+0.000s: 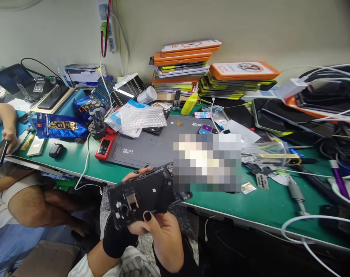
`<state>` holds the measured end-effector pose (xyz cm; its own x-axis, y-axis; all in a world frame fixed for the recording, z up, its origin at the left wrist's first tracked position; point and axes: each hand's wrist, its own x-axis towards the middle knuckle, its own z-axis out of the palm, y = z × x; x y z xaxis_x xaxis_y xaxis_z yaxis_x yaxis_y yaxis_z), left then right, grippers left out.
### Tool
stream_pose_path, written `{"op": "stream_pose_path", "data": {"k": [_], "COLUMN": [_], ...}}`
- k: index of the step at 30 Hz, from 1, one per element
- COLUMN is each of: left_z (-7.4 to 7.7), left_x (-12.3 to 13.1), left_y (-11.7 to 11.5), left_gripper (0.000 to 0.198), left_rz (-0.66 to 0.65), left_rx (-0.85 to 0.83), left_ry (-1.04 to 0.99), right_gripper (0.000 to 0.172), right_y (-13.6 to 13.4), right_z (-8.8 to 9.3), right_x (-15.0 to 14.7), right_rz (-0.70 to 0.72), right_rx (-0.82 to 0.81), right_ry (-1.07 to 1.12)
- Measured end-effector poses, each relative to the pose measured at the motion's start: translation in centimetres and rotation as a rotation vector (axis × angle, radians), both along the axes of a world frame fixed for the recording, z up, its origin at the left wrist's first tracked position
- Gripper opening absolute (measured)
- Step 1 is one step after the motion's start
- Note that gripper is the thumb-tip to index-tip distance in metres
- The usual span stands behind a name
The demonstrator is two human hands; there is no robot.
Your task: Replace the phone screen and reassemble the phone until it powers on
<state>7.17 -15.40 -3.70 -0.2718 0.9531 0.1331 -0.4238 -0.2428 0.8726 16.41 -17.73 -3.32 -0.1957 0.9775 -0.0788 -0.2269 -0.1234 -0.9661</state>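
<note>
While the black phone body (pixel 152 192) is gripped by the fingers of the left hand (pixel 135 174) and the right hand (pixel 165 227), it is held over the lap (pixel 139 265), beside the green tabletop (pixel 269 206).

They wear black cuffs (pixel 115 241), striped clothing (pixel 136 263), dark nail polish (pixel 147 216)
</note>
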Motion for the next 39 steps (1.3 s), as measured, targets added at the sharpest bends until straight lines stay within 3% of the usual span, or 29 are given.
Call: {"op": "stream_pose_path", "data": {"k": [2, 4, 8, 10, 13, 17, 20, 26, 30, 32, 35, 37, 39], "left_z": [1.2, 2.2, 3.5, 4.1, 4.7, 4.7, 4.5, 5.1, 5.4, 5.4, 5.3, 5.2, 5.1], "left_x": [0.0, -0.1, -0.9, -1.1, -1.0, -0.8, -0.4, -0.1, -0.9, -1.2, -1.4, -1.5, -1.6], "left_y": [1.2, 2.3, 3.6, 3.7, 3.7, 3.5, 3.4, 3.0, 3.1, 3.2, 3.3, 3.3, 3.3], "left_gripper": [0.073, 0.064, 0.077, 0.083, 0.086, 0.085, 0.085, 0.085, 0.091, 0.093, 0.092, 0.091, 0.091], "left_rz": [0.018, 0.010, -0.089, -0.112, -0.135, -0.150, -0.102, -0.039, -0.119, -0.156, -0.173, -0.170, -0.167], "left_rx": [0.058, 0.008, -0.161, -0.184, -0.187, -0.163, -0.132, -0.124, -0.145, -0.171, -0.224, -0.244, -0.258], "left_ry": [-0.233, -0.455, -0.695, -0.750, -0.772, -0.746, -0.690, -0.566, -0.605, -0.641, -0.655, -0.655, -0.644], "right_gripper": [0.028, 0.014, 0.037, 0.036, 0.037, 0.044, 0.047, 0.014, 0.016, 0.013, 0.004, 0.013, 0.018], "right_y": [0.2, 0.8, 1.8, 2.0, 2.1, 2.5, 3.1, 3.6, 3.3, 3.3, 3.7, 4.0, 4.2], "right_z": [0.4, 0.6, 0.8, 1.1, 1.9, 3.3, 4.0, 3.9, 3.4, 2.9, 2.1, 1.6, 1.4], "right_x": [0.9, 2.4, 4.7, 4.8, 4.1, 2.8, 2.1, 1.8, 3.0, 3.5, 4.0, 4.2, 4.3], "right_rz": [0.024, -0.013, -0.273, -0.278, -0.243, -0.333, -0.308, -0.254, -0.340, -0.352, -0.247, -0.194, -0.206], "right_rx": [0.214, 0.389, 0.542, 0.559, 0.592, 0.710, 0.826, 0.983, 0.841, 0.653, 0.296, 0.086, -0.016], "right_ry": [-0.129, -0.243, -0.450, -0.519, -0.572, -0.665, -0.763, -0.791, -0.661, -0.498, -0.213, -0.073, 0.002]}}
